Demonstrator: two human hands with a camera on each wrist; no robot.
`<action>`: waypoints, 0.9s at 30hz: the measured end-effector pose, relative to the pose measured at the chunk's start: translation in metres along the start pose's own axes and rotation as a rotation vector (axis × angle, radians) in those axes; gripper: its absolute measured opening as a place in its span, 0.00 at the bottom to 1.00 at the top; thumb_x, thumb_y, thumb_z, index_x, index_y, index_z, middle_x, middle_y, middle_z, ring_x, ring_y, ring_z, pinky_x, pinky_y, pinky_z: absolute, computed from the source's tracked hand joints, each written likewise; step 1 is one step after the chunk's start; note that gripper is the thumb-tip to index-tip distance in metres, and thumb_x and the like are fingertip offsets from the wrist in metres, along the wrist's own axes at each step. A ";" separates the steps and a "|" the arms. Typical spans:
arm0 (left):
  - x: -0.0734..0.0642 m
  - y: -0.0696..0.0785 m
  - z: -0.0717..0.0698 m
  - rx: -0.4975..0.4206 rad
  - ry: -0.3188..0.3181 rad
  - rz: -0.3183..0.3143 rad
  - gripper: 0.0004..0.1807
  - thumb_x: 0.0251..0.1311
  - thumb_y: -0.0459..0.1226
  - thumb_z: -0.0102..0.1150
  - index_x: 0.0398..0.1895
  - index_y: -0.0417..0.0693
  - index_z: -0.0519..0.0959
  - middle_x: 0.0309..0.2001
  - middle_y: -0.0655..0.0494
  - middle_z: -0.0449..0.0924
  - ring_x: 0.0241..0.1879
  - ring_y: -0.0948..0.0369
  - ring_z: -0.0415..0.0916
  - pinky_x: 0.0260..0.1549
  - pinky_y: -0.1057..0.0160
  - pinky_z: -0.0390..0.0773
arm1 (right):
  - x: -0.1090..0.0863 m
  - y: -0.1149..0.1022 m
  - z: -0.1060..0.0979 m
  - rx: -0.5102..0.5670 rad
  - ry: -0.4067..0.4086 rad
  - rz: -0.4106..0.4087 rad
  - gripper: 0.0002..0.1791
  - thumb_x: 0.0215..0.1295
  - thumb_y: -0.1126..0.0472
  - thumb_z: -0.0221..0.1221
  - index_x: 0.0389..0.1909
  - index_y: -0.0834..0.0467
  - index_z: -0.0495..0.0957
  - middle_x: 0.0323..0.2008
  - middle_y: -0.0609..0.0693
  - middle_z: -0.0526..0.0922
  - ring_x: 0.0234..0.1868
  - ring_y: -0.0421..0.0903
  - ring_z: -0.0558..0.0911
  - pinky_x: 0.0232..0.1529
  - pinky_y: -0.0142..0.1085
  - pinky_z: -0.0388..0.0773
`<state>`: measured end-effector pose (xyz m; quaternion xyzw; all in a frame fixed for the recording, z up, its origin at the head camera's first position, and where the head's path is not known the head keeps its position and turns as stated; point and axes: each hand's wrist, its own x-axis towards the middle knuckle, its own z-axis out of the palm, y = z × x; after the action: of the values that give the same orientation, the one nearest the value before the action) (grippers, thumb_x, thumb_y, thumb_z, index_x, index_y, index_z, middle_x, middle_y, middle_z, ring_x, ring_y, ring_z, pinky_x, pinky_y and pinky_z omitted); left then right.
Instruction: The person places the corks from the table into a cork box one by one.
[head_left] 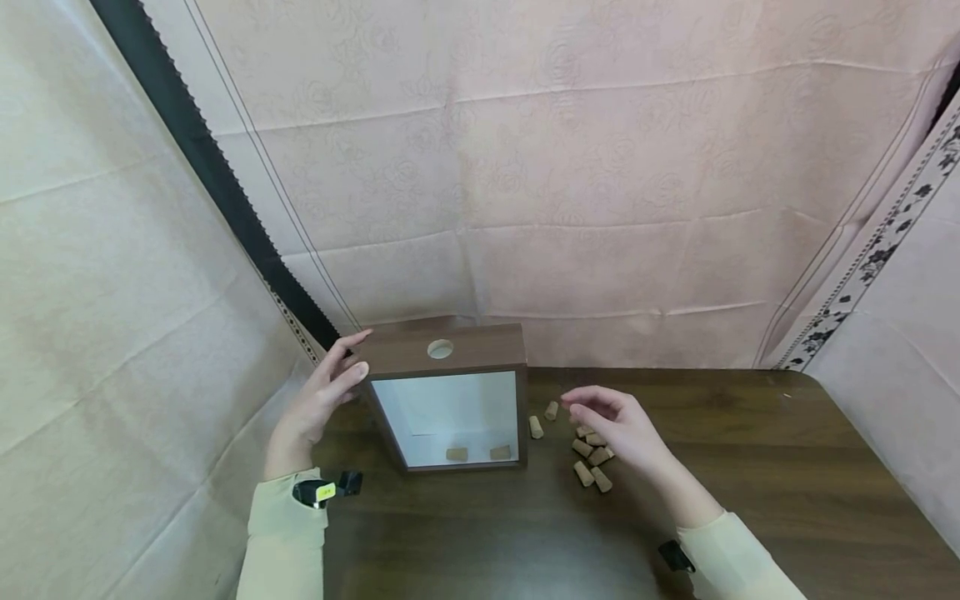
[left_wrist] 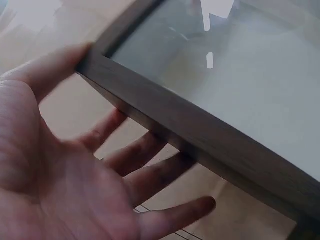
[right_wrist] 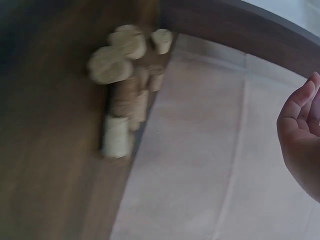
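A brown wooden box (head_left: 450, 354) with a clear front panel and a round hole in its top stands on the table. Two corks (head_left: 500, 452) show behind the panel, low down. My left hand (head_left: 322, 396) holds the box's left side, thumb at the front corner, one finger reaching the top back edge. In the left wrist view, fingers (left_wrist: 145, 155) touch its side. My right hand (head_left: 618, 425) hovers over a loose pile of corks (head_left: 582, 448), fingers loosely bent, thumb near the index finger, and no cork shows between them. The right wrist view also catches these corks (right_wrist: 116, 137).
Two stray corks (head_left: 536, 427) lie between the box and the pile. The dark wooden table (head_left: 465, 533) extends to the right. Pale patterned cloth (head_left: 570, 192) hangs close behind the box, with more cloth at both sides.
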<state>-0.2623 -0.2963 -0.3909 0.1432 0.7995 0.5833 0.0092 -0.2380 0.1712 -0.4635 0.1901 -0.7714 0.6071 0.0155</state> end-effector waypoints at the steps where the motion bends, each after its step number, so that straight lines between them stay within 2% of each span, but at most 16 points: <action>1: 0.001 -0.001 0.001 -0.002 -0.007 -0.008 0.36 0.81 0.48 0.52 0.86 0.59 0.54 0.87 0.48 0.40 0.83 0.36 0.41 0.69 0.18 0.51 | -0.002 0.003 -0.001 0.006 0.001 0.008 0.12 0.79 0.61 0.62 0.57 0.60 0.85 0.49 0.55 0.89 0.46 0.48 0.89 0.48 0.38 0.87; 5: 0.004 -0.004 0.002 -0.002 -0.023 -0.027 0.37 0.81 0.50 0.49 0.86 0.61 0.50 0.87 0.48 0.35 0.83 0.35 0.36 0.68 0.15 0.48 | -0.009 0.013 -0.005 0.015 0.003 0.026 0.12 0.80 0.61 0.62 0.57 0.61 0.85 0.51 0.56 0.89 0.48 0.50 0.89 0.49 0.35 0.87; 10: 0.005 -0.006 0.001 -0.001 -0.019 -0.070 0.41 0.80 0.52 0.50 0.88 0.58 0.47 0.86 0.41 0.37 0.82 0.35 0.39 0.73 0.23 0.52 | -0.013 0.020 -0.007 0.007 0.000 0.021 0.12 0.80 0.60 0.62 0.57 0.60 0.85 0.51 0.56 0.89 0.51 0.57 0.87 0.50 0.35 0.87; 18: 0.001 -0.007 0.001 -0.009 -0.010 -0.160 0.45 0.81 0.52 0.48 0.89 0.49 0.39 0.87 0.38 0.32 0.83 0.36 0.40 0.77 0.32 0.52 | -0.020 0.027 -0.011 0.011 -0.007 0.053 0.13 0.80 0.60 0.62 0.57 0.61 0.85 0.49 0.55 0.90 0.48 0.43 0.88 0.49 0.37 0.87; 23: 0.000 -0.006 0.004 0.019 -0.019 -0.215 0.46 0.81 0.55 0.45 0.89 0.49 0.37 0.86 0.36 0.31 0.83 0.34 0.39 0.78 0.32 0.49 | -0.024 0.033 -0.014 0.020 -0.011 0.038 0.13 0.79 0.61 0.62 0.57 0.63 0.84 0.49 0.55 0.91 0.48 0.46 0.89 0.46 0.35 0.86; 27: 0.000 -0.006 0.005 0.022 -0.030 -0.220 0.46 0.81 0.56 0.43 0.89 0.48 0.36 0.86 0.36 0.31 0.83 0.34 0.39 0.78 0.34 0.52 | -0.027 0.035 -0.016 0.032 -0.014 0.021 0.13 0.79 0.62 0.62 0.57 0.63 0.84 0.49 0.54 0.91 0.47 0.47 0.89 0.45 0.36 0.87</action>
<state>-0.2623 -0.2935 -0.3984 0.0635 0.8163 0.5680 0.0835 -0.2272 0.2004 -0.4985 0.1865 -0.7638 0.6179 0.0005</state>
